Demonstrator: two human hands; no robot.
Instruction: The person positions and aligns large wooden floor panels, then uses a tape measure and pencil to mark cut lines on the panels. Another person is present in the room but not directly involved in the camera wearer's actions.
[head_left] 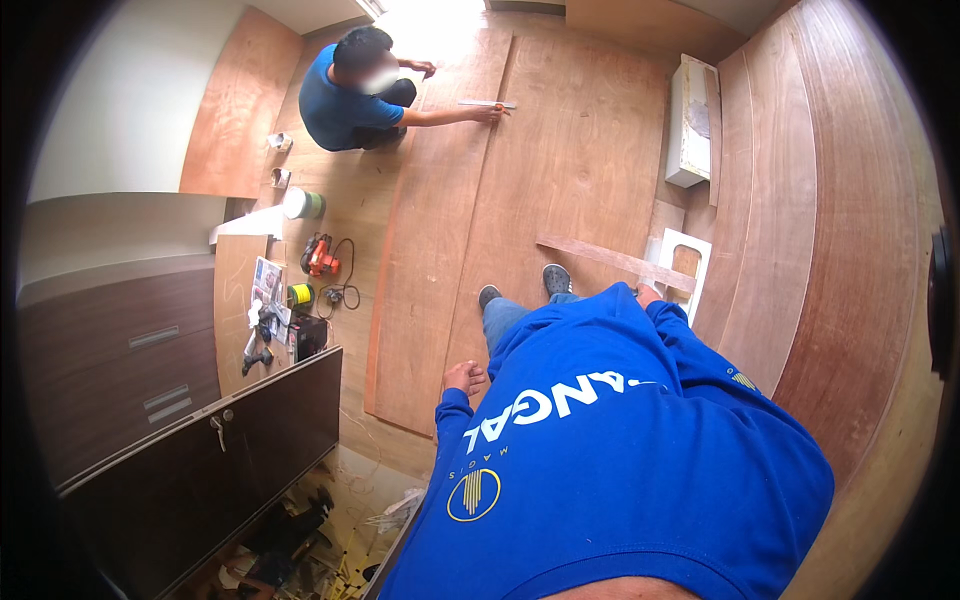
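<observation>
My right hand (648,293) is at my right side, closed on a long thin wooden strip (600,257) that reaches out ahead over the plywood. Most of that hand's fingers are hidden by the strip and my blue sleeve. My left hand (463,377) hangs low by my left hip, loosely open and holding nothing. Large reddish-brown plywood sheets (570,150) lie on the floor under my feet, with a long seam or edge running between them. A co-worker (345,95) in a blue shirt squats at the far left, one hand on a metal ruler (486,104) laid across that seam.
An orange power tool (322,257) with a black cord, a drill (258,358) and a green-white bucket (303,204) stand to the left. A dark door (200,470) juts in at lower left. Tall boards (850,200) and a white box (690,125) line the right.
</observation>
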